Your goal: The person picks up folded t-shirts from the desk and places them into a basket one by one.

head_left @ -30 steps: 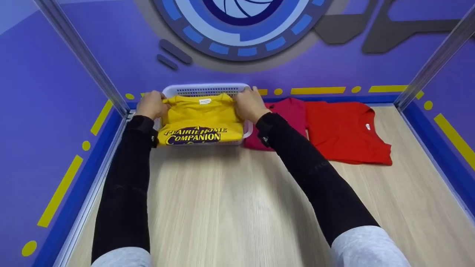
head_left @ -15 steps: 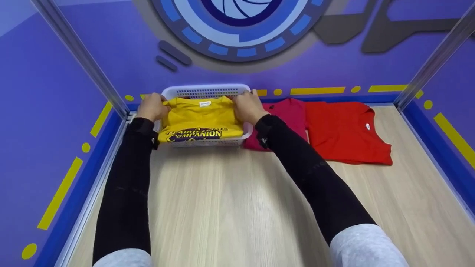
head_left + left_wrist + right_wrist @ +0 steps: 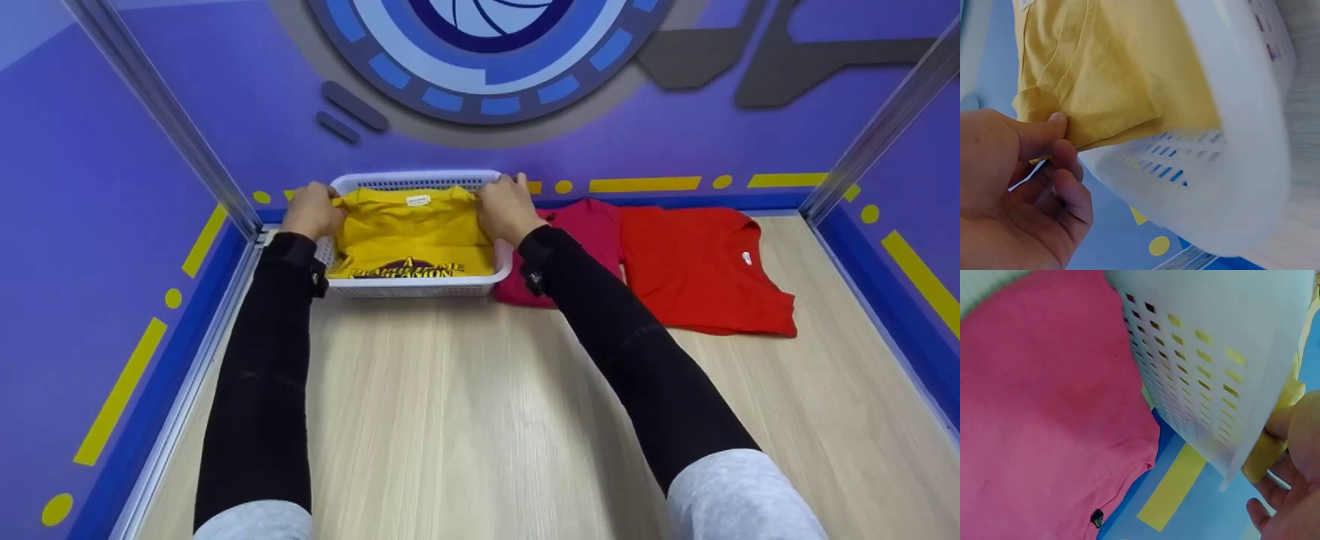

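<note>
A yellow T-shirt (image 3: 412, 232) with dark printed lettering lies folded within the rim of a white plastic basket (image 3: 420, 285). My left hand (image 3: 311, 212) pinches the shirt's left shoulder between thumb and fingers, as the left wrist view shows at the cloth's corner (image 3: 1044, 109). On the opposite side, my right hand (image 3: 510, 206) pinches the right shoulder just over the basket's side wall. In the right wrist view that hand (image 3: 1297, 467) is partly cut off by the frame edge, and yellow cloth shows through the basket's holes.
Right of the basket lies a folded pink shirt (image 3: 585, 232), close against its side. Beside that is a folded red shirt (image 3: 697, 270) with a white label. Purple printed panels (image 3: 570, 157) wall in the wooden table (image 3: 420, 420) at the back and sides.
The yellow shirt's lower printed part has dropped from over the basket's front rim to inside it, with less lettering showing. Both hands keep their grip and have barely moved.
</note>
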The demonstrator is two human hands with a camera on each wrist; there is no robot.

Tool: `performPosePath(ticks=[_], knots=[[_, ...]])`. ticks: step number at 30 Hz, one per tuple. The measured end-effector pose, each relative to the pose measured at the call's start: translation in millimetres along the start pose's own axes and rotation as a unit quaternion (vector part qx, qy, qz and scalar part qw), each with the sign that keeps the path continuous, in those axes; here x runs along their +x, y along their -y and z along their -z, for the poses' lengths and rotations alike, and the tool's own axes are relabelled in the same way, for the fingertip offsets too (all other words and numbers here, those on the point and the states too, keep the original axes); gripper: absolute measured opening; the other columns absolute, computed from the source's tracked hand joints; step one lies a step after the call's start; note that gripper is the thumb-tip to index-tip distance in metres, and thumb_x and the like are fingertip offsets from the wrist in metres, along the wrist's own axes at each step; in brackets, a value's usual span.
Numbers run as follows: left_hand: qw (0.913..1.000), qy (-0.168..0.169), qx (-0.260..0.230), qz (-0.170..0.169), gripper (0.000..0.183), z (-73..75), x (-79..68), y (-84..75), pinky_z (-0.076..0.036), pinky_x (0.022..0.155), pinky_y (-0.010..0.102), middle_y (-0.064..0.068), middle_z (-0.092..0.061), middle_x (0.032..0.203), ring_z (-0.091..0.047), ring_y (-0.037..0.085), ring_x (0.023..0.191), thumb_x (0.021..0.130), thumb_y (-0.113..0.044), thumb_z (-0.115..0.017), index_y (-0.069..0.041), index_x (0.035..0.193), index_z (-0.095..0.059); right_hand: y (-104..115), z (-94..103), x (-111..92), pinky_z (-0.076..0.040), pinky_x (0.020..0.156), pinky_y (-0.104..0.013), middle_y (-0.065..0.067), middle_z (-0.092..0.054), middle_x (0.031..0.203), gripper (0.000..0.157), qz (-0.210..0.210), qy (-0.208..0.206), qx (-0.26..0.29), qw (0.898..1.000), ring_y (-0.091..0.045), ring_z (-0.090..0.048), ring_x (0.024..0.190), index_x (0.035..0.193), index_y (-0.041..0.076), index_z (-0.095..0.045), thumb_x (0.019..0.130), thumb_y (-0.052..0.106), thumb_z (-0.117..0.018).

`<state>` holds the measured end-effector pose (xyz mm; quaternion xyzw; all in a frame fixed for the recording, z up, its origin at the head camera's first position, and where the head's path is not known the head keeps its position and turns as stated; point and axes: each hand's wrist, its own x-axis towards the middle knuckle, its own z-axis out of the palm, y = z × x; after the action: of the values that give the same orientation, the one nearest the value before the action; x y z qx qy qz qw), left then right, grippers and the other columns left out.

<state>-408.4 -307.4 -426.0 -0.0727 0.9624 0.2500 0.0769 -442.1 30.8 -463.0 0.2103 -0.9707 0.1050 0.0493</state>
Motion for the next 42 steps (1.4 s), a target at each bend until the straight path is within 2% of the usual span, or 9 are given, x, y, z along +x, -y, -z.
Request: performPosePath(ticks=[5, 10, 19, 22, 25, 31, 34, 37, 42], knots=[[0.9999, -0.009, -0.009, -0.002, 0.05, -2.3, 4.4, -3.6, -0.046, 0.125, 0.059, 0.032, -0.054, 0.162, -0.052, 0.05, 0.149, 0.109, -0.015, -0.06, 0.003, 0.156, -0.058, -1.8, -1.7, 2.5, -0.036, 0.109, -0.055, -0.018, -0.08, 0.118, 0.025, -0.009, -0.01, -0.013, 1.0, -0.041, -0.066, 0.119, 0.112, 0.005, -0.081, 0.11, 0.018, -0.059], [0.9986, -0.03, -0.036, 0.025, 0.051, -6.6, 8.3, -10.7, -0.049, 0.119, 0.052, 0.029, -0.05, 0.166, -0.05, 0.047, 0.152, 0.111, -0.012, -0.055, -0.001, 0.161, -0.054, -2.2, -8.0, 6.7, -0.037, 0.109, -0.055, -0.017, -0.081, 0.117, 0.029, -0.033, -0.025, -0.022, 0.999, -0.039, -0.066, 0.116, 0.111, 0.006, -0.081, 0.112, 0.016, -0.054], [0.9929, -0.101, -0.06, 0.016, 0.044, -20.9, 13.8, -12.9, -0.052, 0.116, 0.054, 0.029, -0.064, 0.149, -0.063, 0.045, 0.136, 0.114, -0.012, -0.045, -0.004, 0.155, -0.056, -2.5, -20.7, 9.9, -0.045, 0.107, -0.052, -0.016, -0.076, 0.126, 0.03, -0.04, -0.073, -0.057, 0.995, -0.037, -0.063, 0.122, 0.124, 0.005, -0.078, 0.11, 0.011, -0.051], [0.9982, -0.056, -0.02, -0.001, 0.04, -22.0, 10.3, -11.7, -0.054, 0.109, 0.054, 0.029, -0.063, 0.15, -0.064, 0.043, 0.127, 0.116, -0.016, -0.045, -0.001, 0.149, -0.062, -0.7, -18.8, 6.0, -0.051, 0.107, -0.051, -0.017, -0.075, 0.122, 0.027, 0.008, -0.051, -0.049, 0.998, -0.038, -0.065, 0.12, 0.12, 0.002, -0.078, 0.104, 0.007, -0.058], [0.9986, 0.022, 0.035, -0.034, 0.038, -22.5, 5.3, -11.7, -0.054, 0.093, 0.046, 0.027, -0.067, 0.136, -0.065, 0.036, 0.108, 0.114, -0.02, -0.048, 0.001, 0.139, -0.068, 4.4, -14.1, -0.6, -0.059, 0.098, -0.049, -0.015, -0.076, 0.108, 0.016, 0.055, 0.027, -0.004, 0.998, -0.035, -0.069, 0.105, 0.107, 0.003, -0.079, 0.099, 0.009, -0.067], [0.9766, 0.182, 0.098, -0.061, 0.03, -26.9, -7.7, -10.1, -0.06, 0.077, 0.036, 0.015, -0.079, 0.099, -0.073, 0.024, 0.084, 0.105, -0.02, -0.061, -0.001, 0.118, -0.08, 27.1, -8.5, -13.0, -0.061, 0.098, -0.045, -0.011, -0.081, 0.107, 0.021, 0.12, 0.164, 0.047, 0.978, -0.03, -0.073, 0.099, 0.106, 0.006, -0.082, 0.108, 0.023, -0.069], [0.9675, 0.22, 0.116, -0.047, 0.028, -35.5, -12.1, -9.7, -0.062, 0.076, 0.037, 0.012, -0.081, 0.096, -0.075, 0.025, 0.083, 0.107, -0.023, -0.06, -0.004, 0.11, -0.081, 38.5, -6.3, -20.7, -0.061, 0.097, -0.044, -0.013, -0.081, 0.109, 0.025, 0.11, 0.216, 0.046, 0.969, -0.029, -0.073, 0.1, 0.104, 0.007, -0.081, 0.111, 0.024, -0.063], [0.9706, 0.191, 0.136, -0.054, 0.033, -45.6, -20.5, -17.0, -0.056, 0.078, 0.038, 0.013, -0.074, 0.096, -0.069, 0.027, 0.085, 0.111, -0.029, -0.055, -0.005, 0.101, -0.075, 43.9, -4.4, -26.5, -0.059, 0.09, -0.041, -0.013, -0.076, 0.104, 0.027, 0.084, 0.23, 0.055, 0.968, -0.026, -0.068, 0.092, 0.1, 0.007, -0.076, 0.112, 0.023, -0.058], [0.991, 0.046, 0.071, -0.104, 0.033, -62.7, -47.7, -52.8, -0.056, 0.081, 0.043, 0.014, -0.073, 0.107, -0.066, 0.029, 0.087, 0.114, -0.032, -0.054, -0.005, 0.115, -0.075, 40.0, 6.9, -40.4, -0.057, 0.077, -0.035, -0.008, -0.072, 0.084, 0.032, 0.086, 0.124, 0.118, 0.982, -0.022, -0.066, 0.075, 0.097, 0.006, -0.079, 0.112, 0.021, -0.056]])
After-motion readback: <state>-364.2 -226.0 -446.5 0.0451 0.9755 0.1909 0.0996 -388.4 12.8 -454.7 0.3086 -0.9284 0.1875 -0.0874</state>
